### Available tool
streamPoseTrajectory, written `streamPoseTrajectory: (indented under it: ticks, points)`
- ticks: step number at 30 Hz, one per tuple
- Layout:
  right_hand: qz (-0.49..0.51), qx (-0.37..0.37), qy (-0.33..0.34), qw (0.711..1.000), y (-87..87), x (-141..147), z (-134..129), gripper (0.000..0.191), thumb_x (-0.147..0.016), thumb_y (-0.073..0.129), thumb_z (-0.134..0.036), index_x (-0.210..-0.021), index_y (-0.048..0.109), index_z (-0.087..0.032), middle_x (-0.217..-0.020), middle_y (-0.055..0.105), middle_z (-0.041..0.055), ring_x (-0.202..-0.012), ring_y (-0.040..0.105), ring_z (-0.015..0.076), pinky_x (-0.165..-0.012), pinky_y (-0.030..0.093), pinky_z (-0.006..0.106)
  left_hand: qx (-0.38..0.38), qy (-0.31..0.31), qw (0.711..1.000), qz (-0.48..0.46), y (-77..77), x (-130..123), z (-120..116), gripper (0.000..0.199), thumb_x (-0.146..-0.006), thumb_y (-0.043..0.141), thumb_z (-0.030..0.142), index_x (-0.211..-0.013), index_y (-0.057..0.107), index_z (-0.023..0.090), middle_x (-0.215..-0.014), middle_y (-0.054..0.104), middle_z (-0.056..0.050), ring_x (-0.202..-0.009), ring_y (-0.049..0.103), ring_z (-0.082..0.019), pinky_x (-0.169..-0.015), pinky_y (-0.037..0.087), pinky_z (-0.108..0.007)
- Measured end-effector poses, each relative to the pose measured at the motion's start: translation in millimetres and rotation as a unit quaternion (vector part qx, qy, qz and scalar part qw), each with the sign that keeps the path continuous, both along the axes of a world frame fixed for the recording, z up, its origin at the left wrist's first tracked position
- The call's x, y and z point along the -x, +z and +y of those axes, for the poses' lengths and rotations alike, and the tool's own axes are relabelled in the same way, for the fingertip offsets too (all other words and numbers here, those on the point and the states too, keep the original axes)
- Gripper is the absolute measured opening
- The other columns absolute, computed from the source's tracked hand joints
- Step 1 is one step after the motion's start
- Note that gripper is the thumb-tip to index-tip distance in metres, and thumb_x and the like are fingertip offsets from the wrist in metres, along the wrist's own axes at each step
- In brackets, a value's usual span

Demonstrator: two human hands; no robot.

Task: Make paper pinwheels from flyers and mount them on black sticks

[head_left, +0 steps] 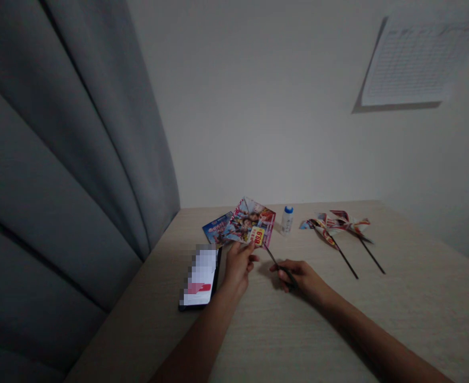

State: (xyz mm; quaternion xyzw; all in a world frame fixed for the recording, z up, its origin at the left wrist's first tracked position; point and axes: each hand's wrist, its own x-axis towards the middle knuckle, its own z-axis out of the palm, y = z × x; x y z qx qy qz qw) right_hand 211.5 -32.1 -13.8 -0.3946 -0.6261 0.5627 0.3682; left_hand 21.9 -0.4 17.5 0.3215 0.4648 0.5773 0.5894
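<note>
My left hand (239, 261) grips the lower edge of a colourful printed sheet (251, 219), which is held above the table. My right hand (292, 274) is closed around the dark handles of a pair of scissors (272, 256). The blades point up and left, their tips at the sheet's lower right corner, near a yellow label with red digits. Behind the sheet, to its left, lies a blue printed paper (215, 229). A tablet or phone (200, 276) with a lit screen is just left of my left hand.
A small clear bottle with a blue cap (286, 221) stands right of the sheet. Two paper pinwheels (325, 231) on dark sticks lie farther right on the wooden table (410, 298). A grey curtain (110, 117) borders the left side; a printed paper (410, 64) hangs on the wall.
</note>
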Motion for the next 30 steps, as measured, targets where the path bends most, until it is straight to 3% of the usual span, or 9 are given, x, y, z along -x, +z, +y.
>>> streamPoseTrajectory:
  ticks: [30]
  points:
    - [0.024, 0.007, -0.011, 1.000, 2.6, 2.7, -2.0, 0.055, -0.084, 0.065, -0.059, -0.109, 0.068, -0.010, -0.060, 0.054, -0.0027, -0.055, 0.043, 0.0099, -0.054, 0.028, 0.025, -0.006, -0.025, 1.000, -0.013, -2.0, -4.5, -1.2, 0.043, -0.060, 0.084, 0.035, -0.091, 0.059, 0.017, -0.077, 0.066, 0.002, -0.043, 0.050, -0.002, -0.036, 0.020, -0.014]
